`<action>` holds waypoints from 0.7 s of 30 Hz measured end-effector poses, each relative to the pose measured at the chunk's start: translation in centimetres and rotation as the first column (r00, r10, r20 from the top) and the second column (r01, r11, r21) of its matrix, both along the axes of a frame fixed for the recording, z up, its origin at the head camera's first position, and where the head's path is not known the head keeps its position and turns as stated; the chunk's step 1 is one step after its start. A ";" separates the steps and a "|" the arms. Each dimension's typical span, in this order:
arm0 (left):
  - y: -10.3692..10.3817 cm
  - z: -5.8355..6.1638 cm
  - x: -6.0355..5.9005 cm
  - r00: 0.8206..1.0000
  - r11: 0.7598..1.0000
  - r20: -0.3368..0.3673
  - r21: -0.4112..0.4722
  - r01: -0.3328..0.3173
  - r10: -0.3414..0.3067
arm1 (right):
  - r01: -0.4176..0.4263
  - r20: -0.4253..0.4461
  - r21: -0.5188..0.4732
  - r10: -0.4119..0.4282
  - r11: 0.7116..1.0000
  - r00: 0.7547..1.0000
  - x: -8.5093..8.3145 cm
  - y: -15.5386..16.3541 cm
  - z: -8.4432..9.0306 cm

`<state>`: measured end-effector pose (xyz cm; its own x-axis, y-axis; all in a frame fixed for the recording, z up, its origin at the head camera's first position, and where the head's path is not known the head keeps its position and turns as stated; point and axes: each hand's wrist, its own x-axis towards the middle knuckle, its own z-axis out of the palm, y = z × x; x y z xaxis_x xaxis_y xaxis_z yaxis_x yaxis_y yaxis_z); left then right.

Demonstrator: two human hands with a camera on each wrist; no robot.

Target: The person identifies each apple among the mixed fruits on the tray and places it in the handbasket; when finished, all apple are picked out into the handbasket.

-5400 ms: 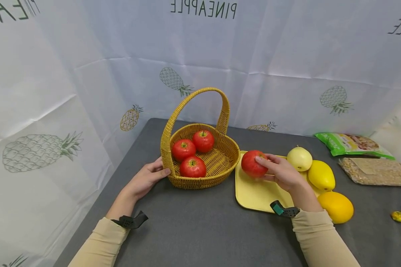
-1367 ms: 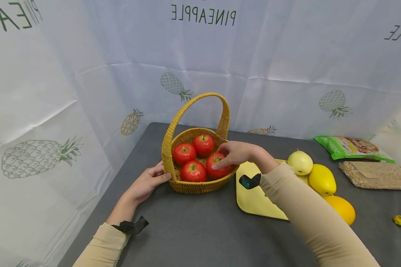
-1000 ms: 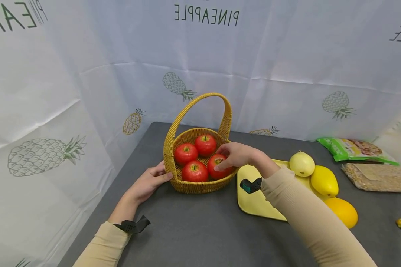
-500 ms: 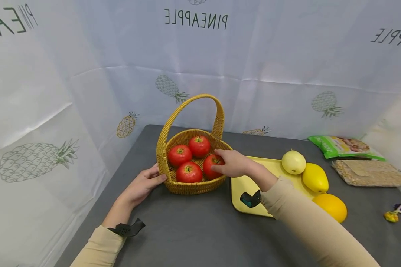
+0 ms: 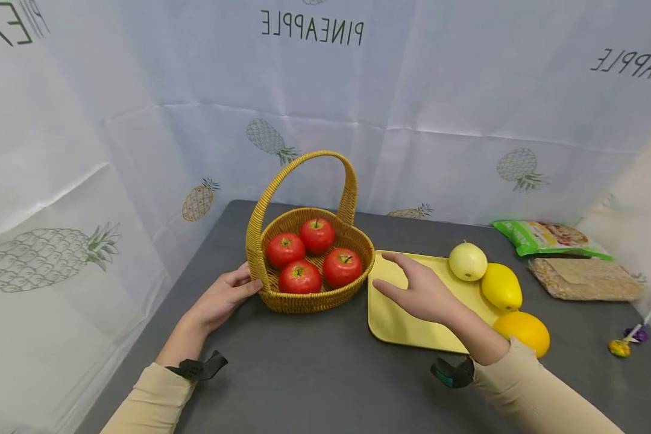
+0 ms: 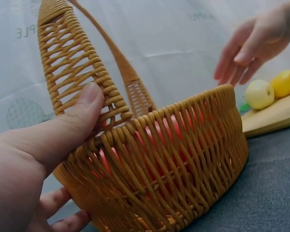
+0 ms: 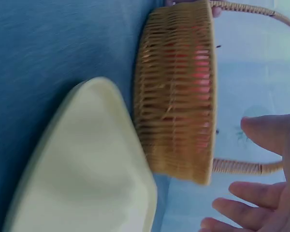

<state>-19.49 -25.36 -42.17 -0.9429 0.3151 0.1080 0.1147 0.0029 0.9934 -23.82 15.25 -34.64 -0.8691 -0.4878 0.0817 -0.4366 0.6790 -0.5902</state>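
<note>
A wicker basket [image 5: 309,304] with a tall arched handle stands on the table, and several red apples [image 5: 342,267] lie in it. My left hand [image 5: 222,301] holds the basket at the left foot of its handle. In the left wrist view the thumb [image 6: 82,108] presses on the rim while the fingers reach round the outer wall. My right hand [image 5: 420,289] hovers over the yellow tray [image 5: 407,328], just right of the basket, with thumb and fingers spread and nothing between them. The right wrist view also shows that hand's fingers [image 7: 246,212] apart from the basket.
On the tray's right side sit a pale green pear [image 5: 468,261] and a yellow mango [image 5: 501,286]; an orange-yellow round fruit [image 5: 523,333] lies at its corner. Farther right are a green food packet [image 5: 553,238], a bag of grains [image 5: 586,280] and wrapped lollipops [image 5: 620,348].
My right hand carried a red apple from the tray into the basket, let go of it, and drew back to the right over the tray. The left hand has kept its hold on the basket.
</note>
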 end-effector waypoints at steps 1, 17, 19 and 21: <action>-0.1 0.0 -0.1 1.000 1.000 0.004 0.006 0.001 -0.001 | 0.015 -0.007 0.001 -0.015 1.000 1.000 0.2 0.5 -0.1; 2.6 2.1 7.7 0.943 0.751 -0.237 -0.573 -0.330 0.234 | 0.131 -0.002 0.041 -0.131 0.991 0.991 1.7 4.4 -0.6; 3.6 2.7 9.0 0.932 0.680 -0.255 -0.638 -0.361 0.256 | 0.121 -0.018 0.047 -0.120 0.992 0.993 1.6 4.4 -0.6; 4.7 3.4 10.4 0.934 0.649 -0.243 -0.672 -0.357 0.262 | 0.113 -0.034 0.051 -0.112 0.992 0.993 1.6 4.4 -0.7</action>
